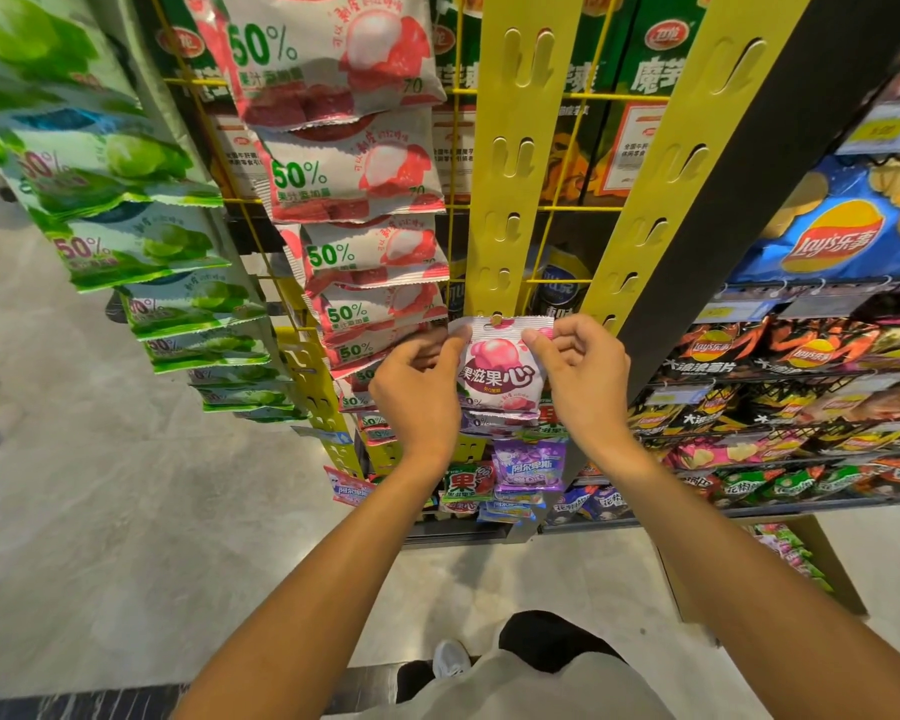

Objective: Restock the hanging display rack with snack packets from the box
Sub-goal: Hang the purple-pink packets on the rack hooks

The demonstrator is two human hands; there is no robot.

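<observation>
both our hands pinch one pink packet [501, 368] by its top corners, left hand [421, 392] and right hand [582, 376], keeping its hole level against a tab of the yellow strip [515, 163].

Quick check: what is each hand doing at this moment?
Left hand: pinches the top left corner of the pink snack packet.
Right hand: pinches its top right corner.

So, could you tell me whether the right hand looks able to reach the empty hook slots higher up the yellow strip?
Probably yes: the right hand already pinches the pink-and-white snack packet at the yellow hanging strip, whose upper slots hang bare with nothing in front.
</observation>
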